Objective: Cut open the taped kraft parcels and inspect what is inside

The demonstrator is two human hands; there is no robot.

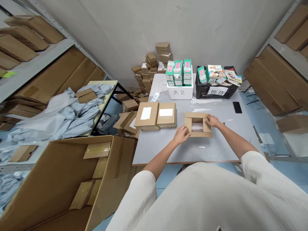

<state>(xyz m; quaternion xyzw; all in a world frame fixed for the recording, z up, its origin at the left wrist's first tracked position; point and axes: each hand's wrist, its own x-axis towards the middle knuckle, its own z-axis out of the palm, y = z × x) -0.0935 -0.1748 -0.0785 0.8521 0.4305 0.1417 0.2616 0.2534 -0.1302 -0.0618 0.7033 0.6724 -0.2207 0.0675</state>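
A small cardboard box [200, 134] stands on the grey table with its flaps unfolded and its top uncovered. Something pale and pinkish, too unclear to name, shows inside it. My left hand [181, 134] is closed at the box's left front corner, its fingers curled at the flap. At the opposite side, my right hand [213, 121] pinches the right flap near the back corner. To the left sit two closed cardboard boxes, a larger one [141, 120] and a smaller one [170, 120], each with a white label on top.
Behind are a white bin [180, 93] of green-and-pink packages and a black crate [201, 91] of booklets. A phone [237, 107] lies at the table's right. A large open carton [120, 157] holding small boxes stands left, and boxes [146, 73] pile up behind.
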